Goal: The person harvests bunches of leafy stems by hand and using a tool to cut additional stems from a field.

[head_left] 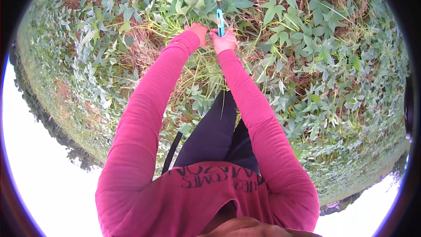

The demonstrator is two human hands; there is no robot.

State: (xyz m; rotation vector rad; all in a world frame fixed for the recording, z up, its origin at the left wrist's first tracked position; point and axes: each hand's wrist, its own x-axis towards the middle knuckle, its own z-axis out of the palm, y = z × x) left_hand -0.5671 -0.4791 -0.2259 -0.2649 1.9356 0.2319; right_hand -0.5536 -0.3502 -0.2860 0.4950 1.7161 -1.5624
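My left hand [198, 33] is closed round a bunch of leafy green vine stems [172, 27], whose pale leaf undersides [189, 1] turn up just beyond it. Close beside it on the right, my right hand [225, 41] grips a light-blue utility knife [220, 20]. The knife stands out from the fingers with its dark tip pointing away from me among the leaves. Some fingertips of both hands are hidden by the foliage and by the hands themselves.
Low vines with lobed leaves [324, 30] cover the ground all round. Dry brown grass [144, 44] shows between them, and long green grass blades [208, 68] lie under my wrists. My dark-trousered legs [210, 127] are below. Trees [57, 127] line the far left edge.
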